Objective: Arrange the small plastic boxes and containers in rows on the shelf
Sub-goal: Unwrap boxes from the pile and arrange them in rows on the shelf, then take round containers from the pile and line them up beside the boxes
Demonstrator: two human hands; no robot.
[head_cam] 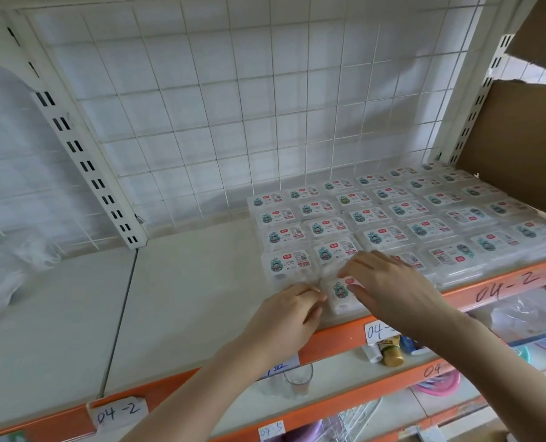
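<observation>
Several small clear plastic boxes (389,215) with cartoon labels lie in rows across the right half of the white shelf (185,282). One more box (340,295) sits at the front edge, at the left end of the front row. My left hand (292,314) pinches that box's left side with its fingertips. My right hand (389,285) lies over the box's right side, fingers spread, and hides part of it and of the boxes behind.
A white wire grid (233,106) backs the shelf. The orange front rail (504,282) carries handwritten "04-2" tags. A cardboard box (520,148) stands at the right end. A clear plastic bag (7,218) lies at the left. Lower shelves hold a glass (298,378) and tubes (389,354).
</observation>
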